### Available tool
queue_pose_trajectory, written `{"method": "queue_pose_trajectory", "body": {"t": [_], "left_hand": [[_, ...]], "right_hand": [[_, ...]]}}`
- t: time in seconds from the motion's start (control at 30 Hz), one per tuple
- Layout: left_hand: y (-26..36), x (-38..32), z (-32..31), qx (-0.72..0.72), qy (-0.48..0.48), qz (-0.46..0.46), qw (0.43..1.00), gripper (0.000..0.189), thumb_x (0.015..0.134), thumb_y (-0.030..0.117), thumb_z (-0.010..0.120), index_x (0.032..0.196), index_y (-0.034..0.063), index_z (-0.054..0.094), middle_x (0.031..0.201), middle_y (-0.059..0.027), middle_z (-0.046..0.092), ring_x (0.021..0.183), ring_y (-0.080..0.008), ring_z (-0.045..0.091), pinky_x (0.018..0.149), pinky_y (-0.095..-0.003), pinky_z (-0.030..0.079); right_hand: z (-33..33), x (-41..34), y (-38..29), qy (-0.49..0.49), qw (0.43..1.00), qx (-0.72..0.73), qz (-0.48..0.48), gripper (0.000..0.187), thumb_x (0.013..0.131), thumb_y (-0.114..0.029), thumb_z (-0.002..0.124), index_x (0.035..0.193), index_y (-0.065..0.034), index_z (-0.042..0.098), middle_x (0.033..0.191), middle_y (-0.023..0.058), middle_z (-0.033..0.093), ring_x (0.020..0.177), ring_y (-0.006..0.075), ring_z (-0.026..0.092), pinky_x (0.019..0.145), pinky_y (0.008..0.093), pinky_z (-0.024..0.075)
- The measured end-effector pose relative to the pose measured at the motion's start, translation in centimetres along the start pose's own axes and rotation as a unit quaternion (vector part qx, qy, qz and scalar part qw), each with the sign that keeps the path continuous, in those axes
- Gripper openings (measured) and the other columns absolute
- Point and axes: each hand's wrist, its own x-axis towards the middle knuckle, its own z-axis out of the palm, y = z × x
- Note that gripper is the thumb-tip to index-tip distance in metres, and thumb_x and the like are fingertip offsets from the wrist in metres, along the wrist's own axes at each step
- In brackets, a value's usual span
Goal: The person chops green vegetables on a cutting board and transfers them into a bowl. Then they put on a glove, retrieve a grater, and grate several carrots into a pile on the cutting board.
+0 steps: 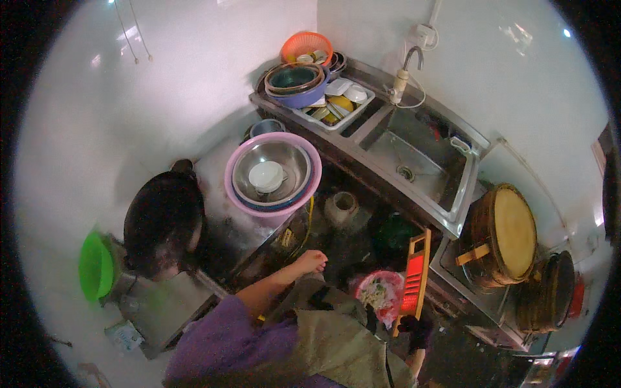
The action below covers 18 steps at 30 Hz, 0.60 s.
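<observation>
My right hand (415, 331), in a dark glove, grips the lower end of a wooden-framed grater (413, 279) with a red slotted plate. The grater stands steeply tilted at the right edge of a pink plastic basin (359, 288). Pale shredded food (376, 295) with bits of green lies in this basin. Bare and curled into a loose fist, my left hand (312, 262) is held over my lap, left of the basin. Nothing shows in its fingers. An olive-brown apron (335, 334) covers my front below both hands.
A steel sink (412, 150) with a tap (400, 82) is ahead. Nested basins (230, 172) hold white bowls at the left. A clay jar (339, 211) stands below. Wooden steamers (478, 247) are at the right. An apparent dark wok (162, 218) leans near a green basin (94, 266).
</observation>
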Motion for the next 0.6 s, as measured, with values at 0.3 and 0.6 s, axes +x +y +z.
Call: {"method": "queue_pose_trajectory", "body": {"t": [0.3,0.6], "left_hand": [[9.0,0.1,-0.3,0.006,-0.008,0.041,0.999,0.029,0.094,0.029,0.058,0.112,0.0058,0.058,0.094,-0.0035,0.064,0.082,-0.0118,0.063,0.071,-0.0261,0.053],[21.7,1.9,-3.4,0.111,-0.263,0.030,0.958,0.033,0.098,0.028,0.052,0.115,0.0008,0.060,0.107,-0.0065,0.064,0.097,-0.0135,0.060,0.085,-0.0279,0.050]], "right_hand": [[11.0,4.6,-3.5,-0.189,0.909,-0.359,-0.099,0.036,0.082,-0.004,0.067,0.117,-0.0023,0.060,0.090,0.0092,0.067,0.073,0.0172,0.065,0.061,0.0319,0.0543],[27.9,9.8,-10.9,-0.236,0.792,-0.521,-0.213,0.045,0.079,-0.014,0.073,0.121,-0.0039,0.059,0.102,0.0122,0.068,0.095,0.0224,0.065,0.082,0.0342,0.0512]]}}
